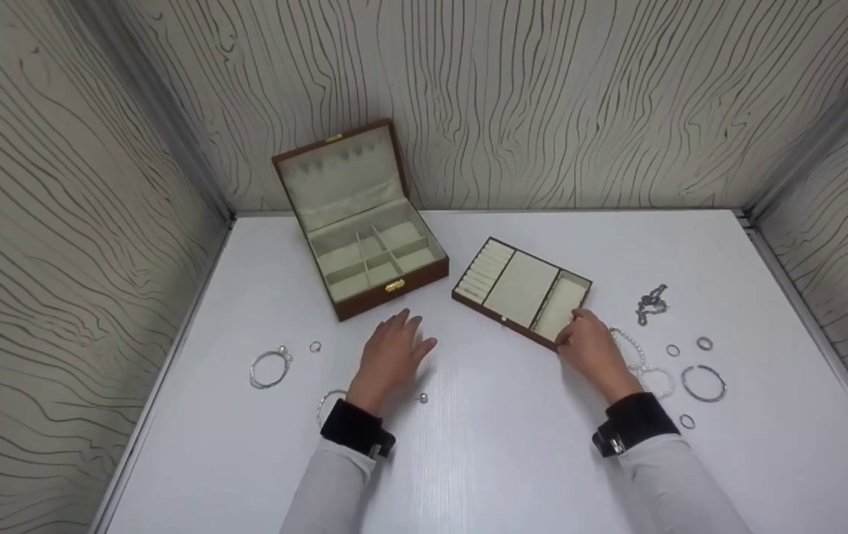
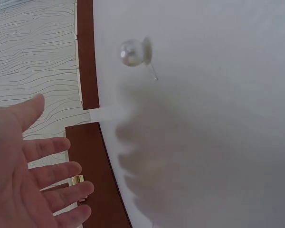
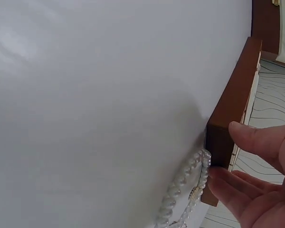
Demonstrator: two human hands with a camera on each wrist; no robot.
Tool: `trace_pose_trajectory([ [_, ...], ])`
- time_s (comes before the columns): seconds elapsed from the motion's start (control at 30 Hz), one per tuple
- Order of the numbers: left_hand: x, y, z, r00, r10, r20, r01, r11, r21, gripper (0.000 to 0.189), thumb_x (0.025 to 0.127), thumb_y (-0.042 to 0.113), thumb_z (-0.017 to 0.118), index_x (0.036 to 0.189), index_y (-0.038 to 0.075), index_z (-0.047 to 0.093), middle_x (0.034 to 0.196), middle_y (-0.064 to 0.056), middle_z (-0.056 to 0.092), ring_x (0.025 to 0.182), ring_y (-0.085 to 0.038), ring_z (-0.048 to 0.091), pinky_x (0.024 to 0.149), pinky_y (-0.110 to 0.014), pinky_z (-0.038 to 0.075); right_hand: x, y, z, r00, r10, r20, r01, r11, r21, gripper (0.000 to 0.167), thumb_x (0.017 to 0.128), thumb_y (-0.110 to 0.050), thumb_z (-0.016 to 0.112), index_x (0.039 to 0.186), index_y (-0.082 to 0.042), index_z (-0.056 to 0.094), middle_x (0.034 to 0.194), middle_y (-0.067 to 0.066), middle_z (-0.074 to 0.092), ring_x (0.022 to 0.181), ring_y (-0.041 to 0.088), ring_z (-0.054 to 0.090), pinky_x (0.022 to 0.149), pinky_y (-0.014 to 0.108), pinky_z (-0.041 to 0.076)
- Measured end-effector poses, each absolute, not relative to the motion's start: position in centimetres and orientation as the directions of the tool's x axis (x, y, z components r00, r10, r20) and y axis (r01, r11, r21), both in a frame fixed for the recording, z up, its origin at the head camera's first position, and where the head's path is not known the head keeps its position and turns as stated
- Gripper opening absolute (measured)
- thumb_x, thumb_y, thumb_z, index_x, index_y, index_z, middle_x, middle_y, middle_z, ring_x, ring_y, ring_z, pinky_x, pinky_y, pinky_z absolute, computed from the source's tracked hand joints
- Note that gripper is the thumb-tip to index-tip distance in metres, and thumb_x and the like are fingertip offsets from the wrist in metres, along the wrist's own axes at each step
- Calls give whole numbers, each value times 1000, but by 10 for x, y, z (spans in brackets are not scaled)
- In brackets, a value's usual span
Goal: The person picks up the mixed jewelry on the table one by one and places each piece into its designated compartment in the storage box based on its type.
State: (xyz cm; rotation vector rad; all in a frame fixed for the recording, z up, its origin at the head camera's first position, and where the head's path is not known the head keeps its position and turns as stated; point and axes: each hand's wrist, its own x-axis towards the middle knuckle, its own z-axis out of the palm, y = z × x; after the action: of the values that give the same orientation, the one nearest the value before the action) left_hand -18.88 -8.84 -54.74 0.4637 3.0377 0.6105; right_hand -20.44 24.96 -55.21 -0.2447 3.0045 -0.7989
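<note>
My right hand (image 1: 596,354) grips the near right corner of a brown jewelry tray (image 1: 521,288), which has ring rolls at its left end. In the right wrist view, the thumb lies on one face of the tray's corner and the fingers touch the adjoining side. A pearl strand (image 3: 171,197) lies against that corner. My left hand (image 1: 389,361) hovers with spread fingers in front of an open brown jewelry box (image 1: 364,302) and holds nothing. Near its wrist lies a pearl stud earring (image 2: 131,53). A bracelet (image 1: 322,406) is partly hidden behind the left forearm.
On the left lie a bangle (image 1: 268,369) and a ring (image 1: 315,346). To the right are a bunched chain (image 1: 650,304), a silver bangle (image 1: 704,384) and several rings. Patterned walls enclose the white table (image 1: 468,467) at the back and sides.
</note>
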Motion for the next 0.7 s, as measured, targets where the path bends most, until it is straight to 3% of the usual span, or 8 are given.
trace_pose_trajectory([
  [0.27,-203,-79,-549,-955,295,-27,248,846,472,61,101,45,49,143,0,47,147,-21,43,133,-37,43,107,-46,36,-204,258,-551,-967,-246,-61,-185,849,-494,16,72,10,68,79,-2,76,138,39,41,119,57,47,100,59,39],
  [0.53,-214,-70,-548,-941,326,-92,217,789,575,65,102,42,49,147,-4,38,149,-20,41,137,-33,39,110,-44,32,-205,258,-549,-954,-299,-7,-254,819,-514,22,69,13,64,75,-4,75,135,35,47,115,55,51,97,58,41],
  [0.63,-216,-67,-550,-922,365,-129,195,725,660,65,103,39,49,151,-1,32,151,-18,38,140,-30,34,113,-43,28,-201,255,-550,-970,-244,-18,-192,805,-561,22,72,15,63,81,-1,76,135,33,49,109,50,57,93,54,46],
  [0.7,-217,-66,-551,-908,393,-148,181,685,706,65,103,38,49,153,0,29,153,-17,36,142,-29,31,114,-42,25,-198,252,-551,-983,-182,-39,-121,785,-608,22,78,13,62,93,4,74,133,33,51,106,46,61,89,51,50],
])
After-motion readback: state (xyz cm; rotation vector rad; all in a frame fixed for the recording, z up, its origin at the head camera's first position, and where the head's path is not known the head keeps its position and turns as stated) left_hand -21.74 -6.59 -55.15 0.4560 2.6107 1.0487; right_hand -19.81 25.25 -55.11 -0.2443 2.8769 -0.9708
